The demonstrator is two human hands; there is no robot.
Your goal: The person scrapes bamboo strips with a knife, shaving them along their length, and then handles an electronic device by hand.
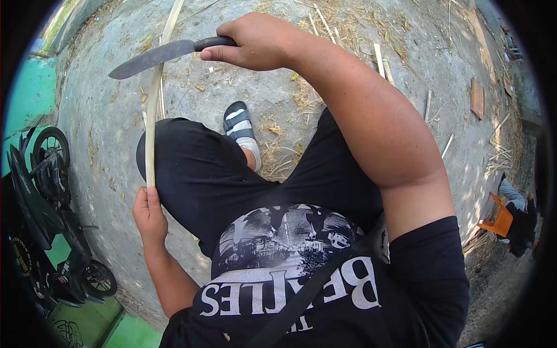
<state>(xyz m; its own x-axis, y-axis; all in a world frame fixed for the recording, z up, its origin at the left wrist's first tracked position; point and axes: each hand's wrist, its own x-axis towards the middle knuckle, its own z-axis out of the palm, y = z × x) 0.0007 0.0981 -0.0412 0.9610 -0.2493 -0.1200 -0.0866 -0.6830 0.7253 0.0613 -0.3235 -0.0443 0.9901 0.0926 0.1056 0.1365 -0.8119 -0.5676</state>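
Note:
My right hand (249,43) reaches far forward, closed around the dark handle of a large knife (152,58). Its broad, curved blade points left and lies across a long pale strip of split bamboo or wood (154,110). Low on the left, my left hand (149,213) grips the near end of this strip, thumb on top. From there the strip runs forward past my left knee and bends out of view at the top edge. Whether the blade cuts into the strip or only rests against it, I cannot tell.
Motorbikes (58,220) stand at the left by a green wall (29,95). Thin strips (380,61) and shavings (278,156) litter the concrete. A brick-coloured block (477,98) lies to the right. Beyond it, another person (520,220) is beside an orange plastic chair (496,217).

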